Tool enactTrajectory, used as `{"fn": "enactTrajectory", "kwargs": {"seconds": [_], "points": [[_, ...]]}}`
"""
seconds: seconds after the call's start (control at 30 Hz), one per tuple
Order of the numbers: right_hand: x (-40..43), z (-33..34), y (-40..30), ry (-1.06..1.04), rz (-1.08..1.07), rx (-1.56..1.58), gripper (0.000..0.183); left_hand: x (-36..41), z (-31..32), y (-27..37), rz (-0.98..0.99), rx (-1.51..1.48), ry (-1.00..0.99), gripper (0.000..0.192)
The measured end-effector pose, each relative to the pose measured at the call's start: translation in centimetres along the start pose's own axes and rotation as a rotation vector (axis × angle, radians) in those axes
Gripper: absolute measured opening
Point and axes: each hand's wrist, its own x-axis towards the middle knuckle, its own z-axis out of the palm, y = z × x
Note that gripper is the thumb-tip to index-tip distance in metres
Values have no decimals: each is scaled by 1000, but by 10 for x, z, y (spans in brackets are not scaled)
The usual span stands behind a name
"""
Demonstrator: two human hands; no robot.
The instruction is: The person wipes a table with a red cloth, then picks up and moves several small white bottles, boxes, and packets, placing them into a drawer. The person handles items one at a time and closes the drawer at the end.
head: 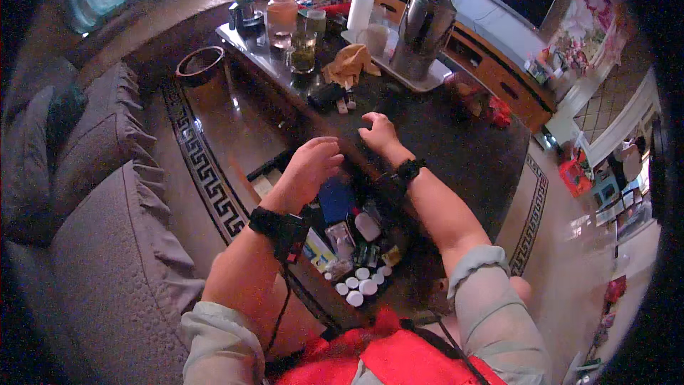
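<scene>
My left hand (311, 170), its fingers bent, hovers over the far end of an open drawer (313, 272); whether it holds anything cannot be told. My right hand (380, 135) is above the dark table top near its drawer-side edge, fingers curved and apart, with nothing seen between them. In the drawer lie a blue flat item (336, 201), a white bottle (367, 225), small packs and several white-capped bottles (367, 286). Beyond my hands, small dark and white items (342, 105) lie beside a crumpled tan cloth or paper (350, 63).
Jars (281, 18), a glass mug (303, 53) and a tray (427, 81) with a metal flask (427, 27) stand at the table's far end. A grey sofa (117, 256) is at left, a waste bin (202, 69) by the table. Red items (499, 112) lie at the table's right side.
</scene>
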Motion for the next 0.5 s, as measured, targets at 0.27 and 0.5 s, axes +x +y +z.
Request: {"fn": "enactTrajectory", "kwargs": {"seconds": [0.27, 0.5], "points": [[72, 38, 3, 45, 197, 626, 52, 27, -19, 8, 36, -181, 117, 30], [100, 25, -15, -66, 297, 1026, 48, 25, -29, 11, 28, -124, 172, 28]]}}
